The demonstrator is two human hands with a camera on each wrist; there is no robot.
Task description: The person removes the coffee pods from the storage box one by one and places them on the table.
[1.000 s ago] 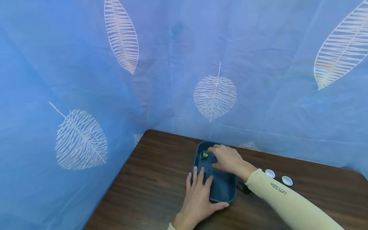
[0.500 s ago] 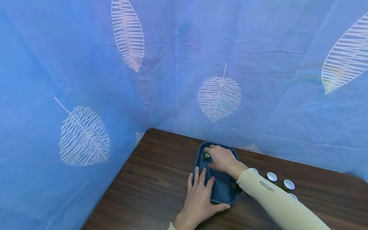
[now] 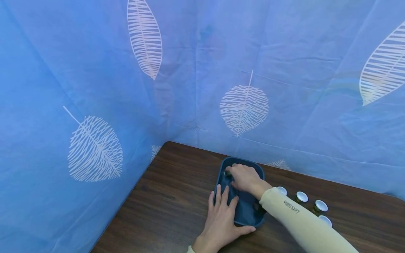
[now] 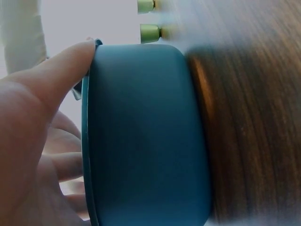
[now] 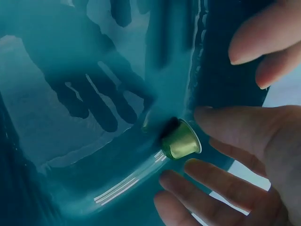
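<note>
A small green coffee capsule (image 5: pixel 181 141) lies on its side at one end of a glossy dark blue tray (image 3: pixel 245 217). My right hand (image 3: pixel 245 178) reaches down into the tray over it. In the right wrist view its thumb and fingertips stand around the capsule, close to its rim, without plainly gripping it. From the head view the capsule is mostly hidden behind that hand. My left hand (image 3: pixel 219 221) rests spread on the tray's near left side. Its fingers reach over the rim, and the thumb (image 4: pixel 70 63) lies along the rim at a corner.
Several more capsules (image 3: pixel 321 205) with white lids stand on the brown wooden table (image 3: pixel 164 196) right of the tray, partly behind the right sleeve (image 3: pixel 303 219). A blue curtain with white leaf prints (image 3: pixel 190 88) hangs behind the table.
My right hand has come down over the capsule, now covering most of it. The right forearm has shifted left, uncovering more white-lidded capsules. The left hand keeps its place on the tray.
</note>
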